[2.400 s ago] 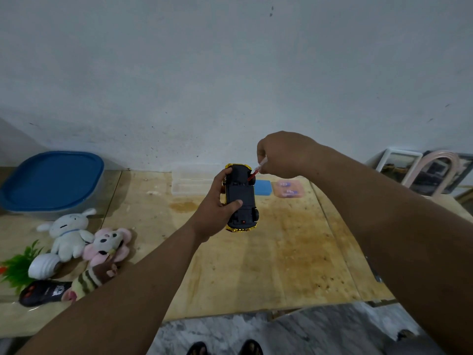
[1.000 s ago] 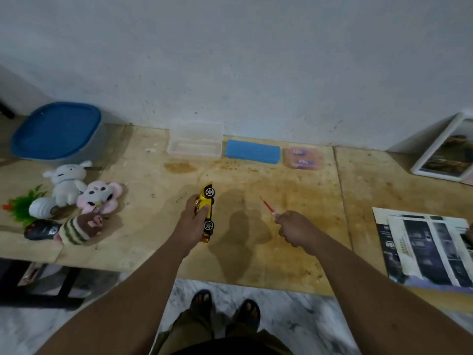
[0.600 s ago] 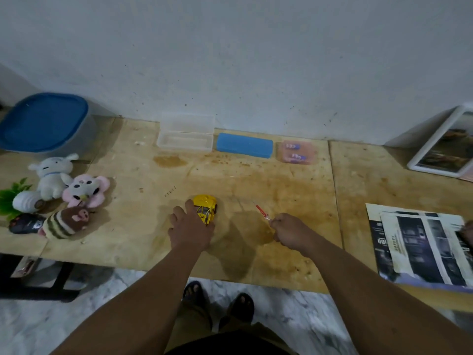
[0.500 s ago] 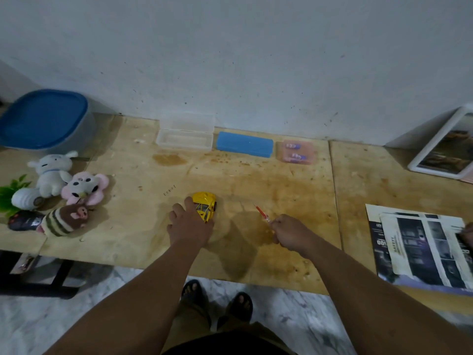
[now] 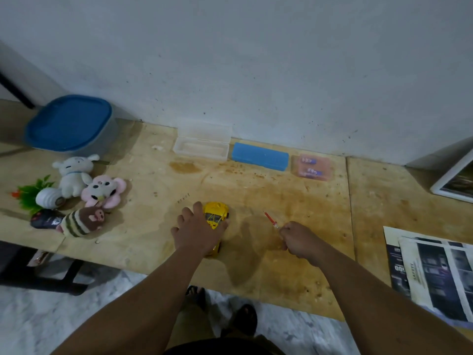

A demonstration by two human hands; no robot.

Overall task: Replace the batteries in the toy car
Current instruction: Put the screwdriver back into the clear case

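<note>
A yellow toy car stands on its wheels on the wooden table, nose toward the wall. My left hand rests over its rear half, fingers spread around the body. To the right, my right hand is closed on a small red-handled screwdriver, its tip pointing away toward the wall. A pink packet of batteries lies at the back of the table near the wall.
Along the wall lie an open clear plastic box and a blue case. A blue-lidded tub and several plush toys sit at the left. Papers and a framed picture are at the right.
The car was held upside down in the air with the screwdriver at its underside. It has since been turned over and set on the table; my right hand has drawn off to the right.
</note>
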